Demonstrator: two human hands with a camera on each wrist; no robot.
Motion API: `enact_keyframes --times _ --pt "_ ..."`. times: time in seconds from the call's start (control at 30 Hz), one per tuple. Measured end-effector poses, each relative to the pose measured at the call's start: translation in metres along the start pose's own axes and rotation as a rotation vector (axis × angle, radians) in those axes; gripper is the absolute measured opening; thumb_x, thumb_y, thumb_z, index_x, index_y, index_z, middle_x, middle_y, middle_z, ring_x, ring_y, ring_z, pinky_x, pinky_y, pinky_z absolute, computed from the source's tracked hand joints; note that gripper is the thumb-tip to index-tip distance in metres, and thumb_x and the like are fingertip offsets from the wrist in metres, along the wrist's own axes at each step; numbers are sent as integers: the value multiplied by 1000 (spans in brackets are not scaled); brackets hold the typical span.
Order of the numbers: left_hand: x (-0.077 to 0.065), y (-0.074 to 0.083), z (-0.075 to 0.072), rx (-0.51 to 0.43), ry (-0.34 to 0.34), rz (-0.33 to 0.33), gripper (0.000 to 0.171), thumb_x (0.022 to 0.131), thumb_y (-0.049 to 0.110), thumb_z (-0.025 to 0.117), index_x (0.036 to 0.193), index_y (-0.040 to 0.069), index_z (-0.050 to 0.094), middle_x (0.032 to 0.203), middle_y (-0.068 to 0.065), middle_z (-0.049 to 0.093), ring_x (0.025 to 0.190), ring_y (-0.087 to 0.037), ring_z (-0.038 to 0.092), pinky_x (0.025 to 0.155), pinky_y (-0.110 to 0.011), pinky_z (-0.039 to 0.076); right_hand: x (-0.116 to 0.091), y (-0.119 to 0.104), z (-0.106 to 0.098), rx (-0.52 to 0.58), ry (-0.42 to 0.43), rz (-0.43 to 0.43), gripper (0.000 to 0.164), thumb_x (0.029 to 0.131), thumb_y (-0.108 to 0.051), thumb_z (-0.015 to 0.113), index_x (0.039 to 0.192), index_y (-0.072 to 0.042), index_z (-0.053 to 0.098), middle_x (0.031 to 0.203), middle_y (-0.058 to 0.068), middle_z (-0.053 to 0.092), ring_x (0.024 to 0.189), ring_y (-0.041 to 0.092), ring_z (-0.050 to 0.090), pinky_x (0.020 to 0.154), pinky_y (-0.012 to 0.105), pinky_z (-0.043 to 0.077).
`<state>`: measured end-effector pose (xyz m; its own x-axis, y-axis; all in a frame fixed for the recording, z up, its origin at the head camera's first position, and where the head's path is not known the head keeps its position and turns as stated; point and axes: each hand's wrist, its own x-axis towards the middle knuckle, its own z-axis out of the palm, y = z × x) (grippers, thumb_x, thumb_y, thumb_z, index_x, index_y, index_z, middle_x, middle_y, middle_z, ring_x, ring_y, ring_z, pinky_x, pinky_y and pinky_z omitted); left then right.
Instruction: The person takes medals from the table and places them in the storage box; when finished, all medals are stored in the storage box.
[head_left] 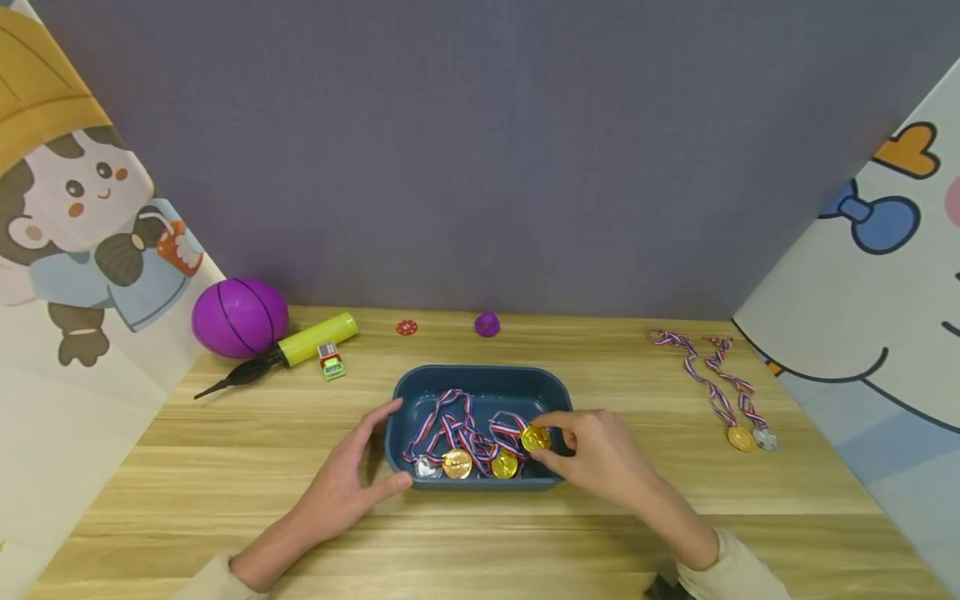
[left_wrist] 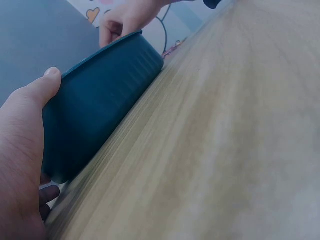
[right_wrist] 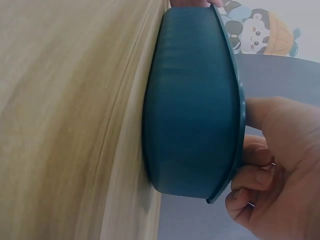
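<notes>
A dark blue-green plastic tub [head_left: 480, 377] stands on the table, holding several medals on red, white and blue ribbons. My right hand [head_left: 600, 454] pinches a gold medal [head_left: 535, 438] inside the tub's right end. Below it lies another gold medal [head_left: 504, 465], with a paler gold medal [head_left: 457, 464] and a silver medal [head_left: 427, 467] farther left. My left hand [head_left: 341, 479] holds the tub's left end, thumb at the front corner and forefinger by the left rim. In the right wrist view, the tub wall [right_wrist: 195, 105] hides the medals from sight.
On the right lie a gold medal [head_left: 739, 439] and a silver medal [head_left: 765, 439] with ribbons. A purple ball [head_left: 240, 318], a yellow-and-black hand pump [head_left: 318, 340] and a small green-and-red item [head_left: 331, 361] are at left. A red chip [head_left: 407, 327] and purple object [head_left: 487, 324] lie behind.
</notes>
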<state>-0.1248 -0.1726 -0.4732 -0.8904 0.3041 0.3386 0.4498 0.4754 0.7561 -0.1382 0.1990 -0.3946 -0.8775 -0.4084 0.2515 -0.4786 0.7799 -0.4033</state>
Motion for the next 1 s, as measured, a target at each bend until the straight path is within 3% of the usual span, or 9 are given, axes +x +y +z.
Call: enact_keyframes --times 0.33,0.7,0.83,1.0 --pt "-1 0 -1 -8 5 5 97 91 33 90 172 29 37 157 -19 60 142 -48 58 116 -79 41 2 1 3 12 -5 -8 41 92 -23 94 130 -14 83 55 -20 25 50 -5 17 47 17 18" --pt "0 1 0 -1 4 -2 96 91 33 91 172 25 38 158 -18 60 143 -47 58 117 -78 41 1 5 0 71 12 -9 37 94 -18 92 130 -12 83 56 -19 24 51 -4 17 48 18 20" --pt "0 1 0 6 5 -3 96 91 35 90 171 24 39 159 -18 59 143 -48 57 116 -78 41 -1 8 1 102 57 -3 35 94 -16 91 128 -12 84 56 -20 22 52 -4 15 50 18 19" --pt "0 1 0 11 4 -4 96 91 36 90 172 26 38 160 -19 58 144 -49 56 117 -79 40 -4 14 3 124 173 -13 33 92 -11 93 124 -11 85 58 -20 21 54 -4 13 53 19 18"
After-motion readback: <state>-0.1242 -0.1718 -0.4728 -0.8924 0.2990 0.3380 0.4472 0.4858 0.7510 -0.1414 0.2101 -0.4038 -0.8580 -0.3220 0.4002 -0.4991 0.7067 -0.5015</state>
